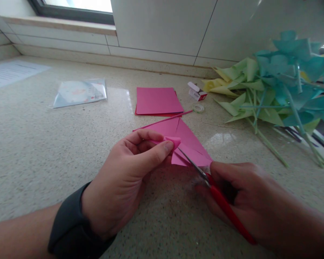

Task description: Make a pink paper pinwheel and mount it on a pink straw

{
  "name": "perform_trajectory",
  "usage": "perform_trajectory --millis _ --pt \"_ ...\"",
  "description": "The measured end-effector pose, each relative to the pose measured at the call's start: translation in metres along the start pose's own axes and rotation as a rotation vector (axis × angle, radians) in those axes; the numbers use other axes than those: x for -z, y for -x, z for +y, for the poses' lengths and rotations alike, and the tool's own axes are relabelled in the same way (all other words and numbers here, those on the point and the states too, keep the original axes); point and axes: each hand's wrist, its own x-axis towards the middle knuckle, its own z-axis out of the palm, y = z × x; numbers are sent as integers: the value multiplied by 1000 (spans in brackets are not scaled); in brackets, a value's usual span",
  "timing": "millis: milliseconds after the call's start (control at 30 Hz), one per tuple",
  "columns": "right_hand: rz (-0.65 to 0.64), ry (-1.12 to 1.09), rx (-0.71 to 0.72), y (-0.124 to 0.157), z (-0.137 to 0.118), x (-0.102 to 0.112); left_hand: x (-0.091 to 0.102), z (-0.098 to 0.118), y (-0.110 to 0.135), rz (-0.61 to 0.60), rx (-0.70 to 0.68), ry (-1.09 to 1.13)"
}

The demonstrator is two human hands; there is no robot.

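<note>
If the red-handled steel scissors [226, 207] slip, their tip, just beside the thumb of the left hand [121, 172], could nick it or tear the small folded pink paper piece [176, 141]. The right hand [240, 190] is curled around the handles; the left pinches that piece over the speckled stone worktop [37, 144]. Beyond lies a square magenta paper stack [159, 100].

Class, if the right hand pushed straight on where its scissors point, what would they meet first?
Probably the pink paper pinched in the left hand: the scissors end right beside it in the picture. Depth is unclear, so they may already touch.
</note>
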Motion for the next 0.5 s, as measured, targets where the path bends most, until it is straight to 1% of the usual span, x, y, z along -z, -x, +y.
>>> perform_trajectory --millis 133,367,500 --pt "-20 5 -18 0 0 1 0 -1 0 -1 -6 -3" --pt "9 37 -36 -1 0 0 2 -1 0 -11 -10 -14" --pt "17 31 -11 2 1 -2 2 -1 0 -14 -9 -3"
